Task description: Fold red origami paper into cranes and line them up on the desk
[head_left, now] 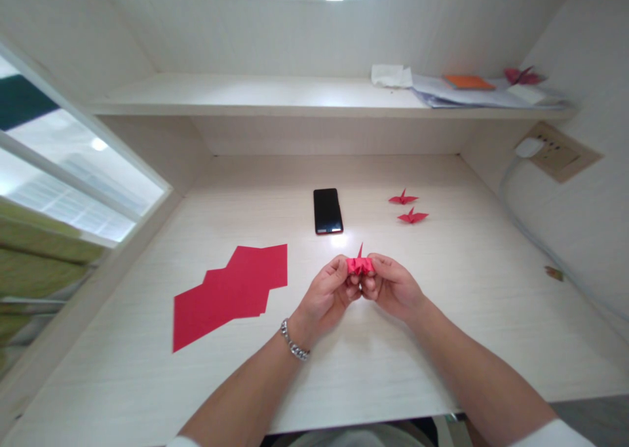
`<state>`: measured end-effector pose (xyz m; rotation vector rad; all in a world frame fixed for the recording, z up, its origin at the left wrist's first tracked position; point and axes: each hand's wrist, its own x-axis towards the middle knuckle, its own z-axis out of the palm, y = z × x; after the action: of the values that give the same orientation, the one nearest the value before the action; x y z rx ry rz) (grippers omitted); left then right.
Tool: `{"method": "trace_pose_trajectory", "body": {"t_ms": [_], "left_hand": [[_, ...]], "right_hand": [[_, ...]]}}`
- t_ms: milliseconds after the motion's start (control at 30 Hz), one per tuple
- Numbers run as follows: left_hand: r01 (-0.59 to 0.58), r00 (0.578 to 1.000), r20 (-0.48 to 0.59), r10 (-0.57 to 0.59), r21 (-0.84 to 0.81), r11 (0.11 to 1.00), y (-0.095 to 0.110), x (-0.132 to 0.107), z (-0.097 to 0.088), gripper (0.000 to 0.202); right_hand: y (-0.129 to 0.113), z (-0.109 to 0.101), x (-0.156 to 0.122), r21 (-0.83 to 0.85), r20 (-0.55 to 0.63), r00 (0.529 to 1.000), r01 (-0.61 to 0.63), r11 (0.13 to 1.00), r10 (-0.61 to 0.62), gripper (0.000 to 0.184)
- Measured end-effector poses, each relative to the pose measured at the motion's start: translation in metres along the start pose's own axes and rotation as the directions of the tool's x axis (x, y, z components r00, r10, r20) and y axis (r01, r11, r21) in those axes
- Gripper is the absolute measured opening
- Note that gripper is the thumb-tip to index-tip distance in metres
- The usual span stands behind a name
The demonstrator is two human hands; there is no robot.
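A small folded red paper figure is pinched between both hands above the middle of the pale wooden desk. My left hand, with a metal bracelet on its wrist, grips the figure's left side. My right hand grips its right side. One pointed tip of the paper sticks up between the fingers. Two finished red paper cranes lie further back on the right. Overlapping red paper sheets lie flat to the left of my hands.
A black phone lies face up behind my hands. The shelf above holds a white tissue, papers with an orange pad and another red crane. A wall socket with a white cable is at right.
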<state>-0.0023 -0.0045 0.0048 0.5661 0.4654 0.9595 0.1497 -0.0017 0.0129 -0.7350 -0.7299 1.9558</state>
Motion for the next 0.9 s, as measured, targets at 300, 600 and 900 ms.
{"method": "trace_pose_trajectory", "body": {"t_ms": [300,600,900], "left_hand": [[0.033,0.999,-0.006,-0.033,0.031,0.999,0.0018,0.0006,-0.0027,0.026],[0.024,1.0,-0.007,-0.024,0.004,1.0,0.0029,0.0,-0.0011,0.028],[0.015,1.0,-0.011,-0.015,-0.007,1.0,0.0038,-0.0008,-0.0012,0.029]], "right_hand": [[-0.0022,-0.0029,0.0008,-0.007,-0.012,1.0,-0.017,1.0,0.017,0.03],[-0.0019,-0.0039,0.0004,-0.035,-0.06,0.998,-0.032,0.999,0.03,0.034],[0.0008,-0.0041,0.0016,-0.003,-0.033,0.999,-0.01,1.0,0.01,0.042]]}}
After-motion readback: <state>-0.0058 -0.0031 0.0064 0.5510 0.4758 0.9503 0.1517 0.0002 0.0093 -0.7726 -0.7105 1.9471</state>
